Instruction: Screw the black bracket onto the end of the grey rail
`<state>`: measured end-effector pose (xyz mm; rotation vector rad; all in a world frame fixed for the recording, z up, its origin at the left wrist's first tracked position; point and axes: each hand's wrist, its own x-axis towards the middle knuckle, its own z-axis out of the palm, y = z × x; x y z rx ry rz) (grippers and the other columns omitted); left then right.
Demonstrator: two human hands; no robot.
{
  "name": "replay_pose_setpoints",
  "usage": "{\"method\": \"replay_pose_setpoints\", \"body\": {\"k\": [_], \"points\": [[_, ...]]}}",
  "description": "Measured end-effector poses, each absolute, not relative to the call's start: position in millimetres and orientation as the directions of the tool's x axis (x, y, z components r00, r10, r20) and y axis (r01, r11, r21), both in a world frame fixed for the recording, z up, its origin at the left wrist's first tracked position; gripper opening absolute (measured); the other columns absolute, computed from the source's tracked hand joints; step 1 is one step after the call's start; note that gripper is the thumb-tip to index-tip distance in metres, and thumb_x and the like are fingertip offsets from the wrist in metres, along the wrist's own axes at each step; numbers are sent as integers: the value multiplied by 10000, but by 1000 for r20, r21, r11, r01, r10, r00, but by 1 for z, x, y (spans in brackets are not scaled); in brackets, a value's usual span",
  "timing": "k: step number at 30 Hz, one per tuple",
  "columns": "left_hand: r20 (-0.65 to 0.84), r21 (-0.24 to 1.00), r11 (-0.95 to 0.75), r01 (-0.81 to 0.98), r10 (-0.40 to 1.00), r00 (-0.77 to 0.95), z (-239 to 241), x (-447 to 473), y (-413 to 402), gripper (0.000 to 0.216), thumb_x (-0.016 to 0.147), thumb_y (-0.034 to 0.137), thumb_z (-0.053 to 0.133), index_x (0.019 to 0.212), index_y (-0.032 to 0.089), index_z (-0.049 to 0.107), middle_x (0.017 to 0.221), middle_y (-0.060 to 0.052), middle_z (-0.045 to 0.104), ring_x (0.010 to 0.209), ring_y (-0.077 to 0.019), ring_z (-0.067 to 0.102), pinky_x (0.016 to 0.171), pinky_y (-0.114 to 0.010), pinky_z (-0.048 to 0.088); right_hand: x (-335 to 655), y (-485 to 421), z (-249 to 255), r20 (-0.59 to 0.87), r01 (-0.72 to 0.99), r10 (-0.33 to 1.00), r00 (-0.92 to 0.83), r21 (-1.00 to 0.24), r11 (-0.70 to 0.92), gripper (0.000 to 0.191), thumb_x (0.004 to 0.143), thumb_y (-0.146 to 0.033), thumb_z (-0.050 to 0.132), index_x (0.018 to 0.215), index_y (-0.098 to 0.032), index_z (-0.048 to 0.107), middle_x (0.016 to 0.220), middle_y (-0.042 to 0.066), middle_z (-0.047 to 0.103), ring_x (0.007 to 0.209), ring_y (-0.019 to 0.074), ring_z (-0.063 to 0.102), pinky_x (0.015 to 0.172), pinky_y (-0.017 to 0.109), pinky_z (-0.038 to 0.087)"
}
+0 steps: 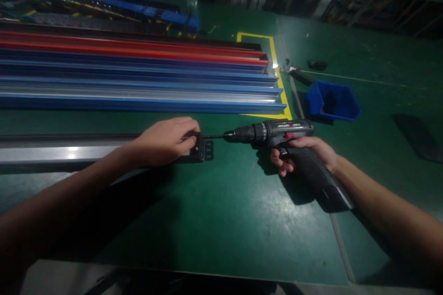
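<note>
A long grey metal rail point(62, 153) lies across the green table, with a black end bracket point(204, 150) at its right end. My left hand point(166, 140) rests over the rail's end, fingers curled down on the bracket. My right hand point(304, 152) is wrapped round the grip of a black cordless drill point(287, 136) held level. The drill's bit point(214, 137) points left and meets the top of the bracket beside my left fingertips.
Stacked blue, silver and red rails point(138, 78) lie behind, ending near yellow floor tape point(277, 69). A blue plastic bin point(334, 101) stands right of them, pliers point(294, 73) behind it. A dark flat piece point(418, 136) lies far right. Shelving fills the background.
</note>
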<state>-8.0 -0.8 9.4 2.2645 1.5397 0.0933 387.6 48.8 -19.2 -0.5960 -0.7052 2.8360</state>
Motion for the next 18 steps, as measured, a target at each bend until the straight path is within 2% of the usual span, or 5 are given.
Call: {"method": "replay_pose_setpoints", "body": {"k": [18], "points": [[-182, 364, -281, 888, 914, 364, 9, -8, -1, 254, 959, 415, 456, 1013, 241, 634, 1050, -38, 662, 942, -230, 607, 795, -353, 419, 389, 50, -19, -365, -45, 218, -905, -429, -902, 384, 958, -311, 605, 1188, -4, 594, 1060, 164, 698, 893, 197, 709, 948, 370, 569]]}}
